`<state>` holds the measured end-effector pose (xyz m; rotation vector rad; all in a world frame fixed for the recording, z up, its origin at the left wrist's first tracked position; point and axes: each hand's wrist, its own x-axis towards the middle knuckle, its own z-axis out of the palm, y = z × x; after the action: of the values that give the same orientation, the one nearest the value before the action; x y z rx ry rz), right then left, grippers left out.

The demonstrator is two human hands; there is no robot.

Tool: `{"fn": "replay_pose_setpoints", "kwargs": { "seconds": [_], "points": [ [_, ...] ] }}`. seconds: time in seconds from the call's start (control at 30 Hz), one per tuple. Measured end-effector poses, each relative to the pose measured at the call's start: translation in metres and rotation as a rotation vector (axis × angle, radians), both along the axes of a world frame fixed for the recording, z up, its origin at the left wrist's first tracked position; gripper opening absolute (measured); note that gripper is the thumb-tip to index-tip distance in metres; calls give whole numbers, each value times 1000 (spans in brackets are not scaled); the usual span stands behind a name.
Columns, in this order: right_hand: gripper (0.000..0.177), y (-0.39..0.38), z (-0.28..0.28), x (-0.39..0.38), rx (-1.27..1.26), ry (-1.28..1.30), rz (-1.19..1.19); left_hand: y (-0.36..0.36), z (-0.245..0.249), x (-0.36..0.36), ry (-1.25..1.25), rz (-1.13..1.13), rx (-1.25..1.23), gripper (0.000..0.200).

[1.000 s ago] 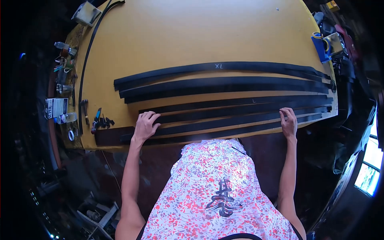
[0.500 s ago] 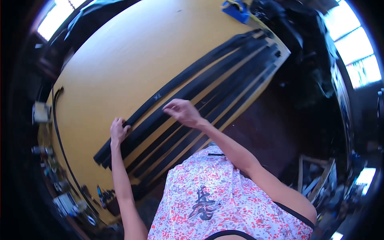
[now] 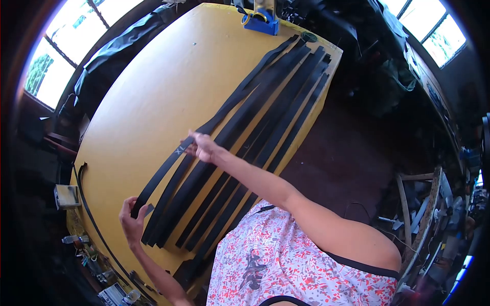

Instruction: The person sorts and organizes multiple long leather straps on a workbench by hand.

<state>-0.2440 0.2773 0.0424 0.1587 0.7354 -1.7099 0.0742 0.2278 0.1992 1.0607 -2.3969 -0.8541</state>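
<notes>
Head-worn view looks forward and down at the tabletop

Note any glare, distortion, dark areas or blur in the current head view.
Head view: strong wide-angle bowing, with the yellow table curving and the corners falling to black; windows at both upper sides blown out nearly white; pale sheen on the tabletop's upper left; dark floor with little detail; small items at lower left too small and soft to read.

Bright windows (barred ones) flank a dark reddish floor.
</notes>
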Motion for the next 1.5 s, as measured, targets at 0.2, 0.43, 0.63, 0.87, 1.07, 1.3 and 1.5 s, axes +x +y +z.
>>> {"fn": "replay_pose_setpoints", "kwargs": {
  "seconds": [0.2,0.43,0.63,0.87,1.07,1.3,1.5],
  "points": [
    [35,34,74,-186,-111,70,-414,24,9,110,-1,151,234,35],
    [17,142,136,-370,-265,525,-514,88,-6,185,-101,367,524,16],
    [18,244,145,-424,-53,725,-522,130,-42,226,-169,411,515,7],
    [20,312,62,-443,267,757,-532,186,-108,209,-286,543,456,17],
    [25,327,30,-444,105,740,-497,246,-133,84,-225,607,242,15],
    [48,304,184,-338,-538,677,-197,235,-114,-285,348,-223,433,77],
    [41,312,225,-444,-49,1418,-377,264,-155,-295,167,-477,1033,24]
  ]
}}
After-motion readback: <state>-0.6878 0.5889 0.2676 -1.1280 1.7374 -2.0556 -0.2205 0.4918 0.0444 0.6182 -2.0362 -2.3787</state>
